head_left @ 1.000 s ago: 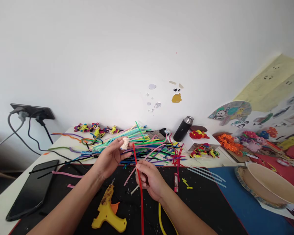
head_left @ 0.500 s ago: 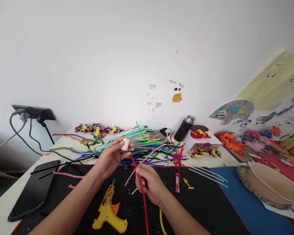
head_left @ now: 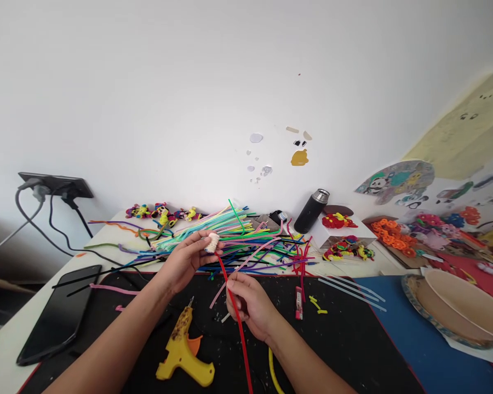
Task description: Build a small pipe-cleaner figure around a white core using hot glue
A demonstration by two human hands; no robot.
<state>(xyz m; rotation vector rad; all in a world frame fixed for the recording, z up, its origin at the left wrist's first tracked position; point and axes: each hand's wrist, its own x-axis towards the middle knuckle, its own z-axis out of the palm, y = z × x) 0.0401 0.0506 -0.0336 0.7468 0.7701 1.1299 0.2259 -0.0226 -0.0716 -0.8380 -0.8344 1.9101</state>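
The left hand held a white ribbed coil up over the far edge of the black mat, gripping it by its side, which left much of the ribbing in view. The right hand pinched a red pipe cleaner a little below its upper end; that short grip likely kept the end steady while the rest ran down toward the wearer. The red end reached the coil's lower side, though whether it touched or passed just behind was hard to tell.

The yellow glue gun lay within easy reach between the forearms, its nozzle toward the mat's far edge. Beyond that edge, the loose pile of pipe cleaners spread along the back of the table, its colours easy to pick from. The dark phone lay by the table's left edge, out of the hands' way.

The left forearm slanted in from the lower left, thumb and fingers closed round the coil. The right came from the lower right, wrist low, thumb and forefinger pressed together on the strip, the other fingers loosely curled.
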